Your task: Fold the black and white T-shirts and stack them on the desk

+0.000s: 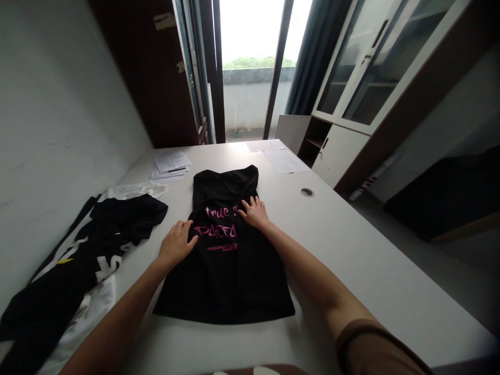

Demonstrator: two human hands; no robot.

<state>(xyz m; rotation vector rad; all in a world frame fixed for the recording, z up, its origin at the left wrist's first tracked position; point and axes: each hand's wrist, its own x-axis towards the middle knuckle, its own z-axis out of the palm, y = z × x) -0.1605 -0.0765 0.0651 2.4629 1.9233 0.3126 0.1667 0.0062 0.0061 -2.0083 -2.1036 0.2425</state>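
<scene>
Legibly — "true" [217,212] on black shirt [219,284]

From my end: shirt [222,286] on the bench [351,271], clothes pile [125,216] to its L, paper stack [171,161] behind L, loose sheets [288,162] behind R, grommet [307,192] to its R, cabinet [347,151] past bench's R side.

Between the left hand [177,244] and the right hand [254,212], the shirt [222,281] is plain black with pink lettering [216,231]. Left of the left hand, the clothes [128,214] are black and white with a fleck of yellow. Beyond it, the papers [172,161] are white. The table [336,250] right of the right hand is white, the sleeve [375,346] nearer than that hand brown.
</scene>
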